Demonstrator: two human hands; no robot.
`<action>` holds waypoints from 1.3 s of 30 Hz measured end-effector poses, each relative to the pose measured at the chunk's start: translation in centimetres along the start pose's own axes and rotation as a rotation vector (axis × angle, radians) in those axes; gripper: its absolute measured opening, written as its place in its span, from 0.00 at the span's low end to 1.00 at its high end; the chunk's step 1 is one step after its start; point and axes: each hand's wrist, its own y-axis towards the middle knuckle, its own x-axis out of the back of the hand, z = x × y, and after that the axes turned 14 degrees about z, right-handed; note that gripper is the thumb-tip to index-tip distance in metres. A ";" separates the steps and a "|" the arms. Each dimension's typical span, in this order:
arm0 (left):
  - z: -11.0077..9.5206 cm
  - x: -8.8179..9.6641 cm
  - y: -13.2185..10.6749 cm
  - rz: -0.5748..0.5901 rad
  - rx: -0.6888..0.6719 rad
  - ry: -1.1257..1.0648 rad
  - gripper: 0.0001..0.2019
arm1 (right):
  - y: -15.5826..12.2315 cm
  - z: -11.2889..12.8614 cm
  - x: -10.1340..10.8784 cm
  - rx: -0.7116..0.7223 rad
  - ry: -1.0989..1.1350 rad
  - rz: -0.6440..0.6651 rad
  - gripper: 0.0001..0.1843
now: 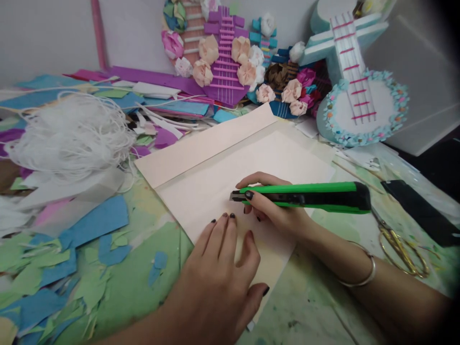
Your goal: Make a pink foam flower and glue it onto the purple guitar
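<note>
A pale cream sheet of paper (201,191) lies at a slant on the table, its far edge folded over into a long flap (212,143). My left hand (223,278) rests flat on the near part of the sheet, fingers stretched out and thumb apart. Just above the sheet, my right hand (273,206) grips a green and black utility knife (334,197). The knife's front end points left, close to the left fingertips. Whether its blade touches the paper I cannot tell.
Left are a tangle of white cord (75,134) and blue and green paper scraps (39,282). Decorated guitar-shaped crafts (224,57) stand at the back, one light blue (362,96). Gold-handled scissors (398,249) and a black strip (424,211) lie right.
</note>
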 end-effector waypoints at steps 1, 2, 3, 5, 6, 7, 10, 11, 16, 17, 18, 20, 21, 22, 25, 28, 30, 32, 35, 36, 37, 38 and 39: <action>0.0 0.0 0.0 0.012 -0.004 -0.006 0.25 | 0.0 -0.1 0.0 0.009 -0.040 0.002 0.10; 0.0 0.0 0.0 0.018 -0.006 -0.010 0.25 | 0.1 -0.1 0.0 0.022 -0.068 0.005 0.10; 0.0 0.0 0.0 0.021 -0.005 -0.013 0.25 | 0.1 -0.3 0.0 0.035 -0.084 0.012 0.10; 0.1 0.0 0.0 0.003 0.001 -0.012 0.26 | 0.1 -0.5 0.0 0.056 -0.102 0.023 0.09; 0.1 0.0 0.0 -0.004 0.003 -0.012 0.26 | 0.1 -0.7 0.1 0.051 -0.118 0.028 0.09; 0.1 0.0 0.0 -0.005 0.003 -0.015 0.26 | 0.1 -0.7 0.1 0.037 -0.145 0.030 0.09; 0.1 0.1 0.0 0.019 0.001 -0.045 0.25 | 0.0 -0.8 0.2 -0.011 -0.245 0.034 0.09; 0.1 0.1 0.0 0.027 0.000 -0.054 0.25 | 0.0 -0.8 0.2 -0.017 -0.272 0.033 0.09; 0.2 0.0 0.0 -0.006 -0.001 -0.044 0.25 | 0.0 -0.5 0.2 -0.013 -0.337 0.043 0.09; 0.2 -0.1 0.0 -0.010 0.001 -0.044 0.25 | 0.0 -0.5 0.2 -0.014 -0.345 0.042 0.09; 0.2 -0.1 0.0 -0.010 0.001 -0.046 0.25 | 0.1 -0.5 0.2 -0.012 -0.352 0.040 0.09; 0.2 -0.2 0.0 -0.007 -0.001 -0.050 0.25 | 0.1 -0.4 0.2 -0.006 -0.361 0.042 0.09; 0.2 -0.2 -0.1 -0.007 -0.001 -0.051 0.25 | 0.1 -0.4 0.2 -0.004 -0.361 0.043 0.09; 0.2 -0.2 -0.1 -0.009 0.001 -0.051 0.25 | 0.1 -0.4 0.2 -0.002 -0.360 0.043 0.09; 0.2 -0.1 0.0 -0.012 0.005 -0.053 0.25 | 0.1 -0.3 0.2 -0.012 -0.370 0.044 0.09; 0.3 0.0 0.0 0.007 -0.001 -0.061 0.24 | 0.0 -0.3 0.2 -0.015 -0.381 0.036 0.09; 0.3 -0.1 0.0 0.017 -0.006 -0.063 0.24 | 0.0 -0.4 0.0 -0.013 -0.386 0.020 0.09; 0.3 -0.1 0.1 0.006 -0.006 -0.061 0.25 | 0.0 -0.3 -0.2 -0.015 -0.399 0.006 0.09; 0.3 -0.2 0.1 -0.018 0.000 -0.056 0.25 | -0.1 -0.2 -0.5 -0.019 -0.420 -0.011 0.09; 0.3 -0.3 0.1 -0.016 -0.002 -0.056 0.25 | -0.1 -0.2 -0.5 -0.018 -0.422 -0.011 0.09; 0.3 -0.3 0.1 -0.009 -0.003 -0.056 0.26 | -0.1 -0.2 -0.6 -0.016 -0.422 -0.011 0.09; 0.3 -0.3 0.1 -0.004 -0.003 -0.058 0.26 | -0.1 -0.2 -0.6 -0.015 -0.419 -0.012 0.09; 0.3 -0.3 0.1 -0.003 -0.003 -0.059 0.25 | -0.2 -0.2 -0.6 -0.015 -0.415 -0.013 0.08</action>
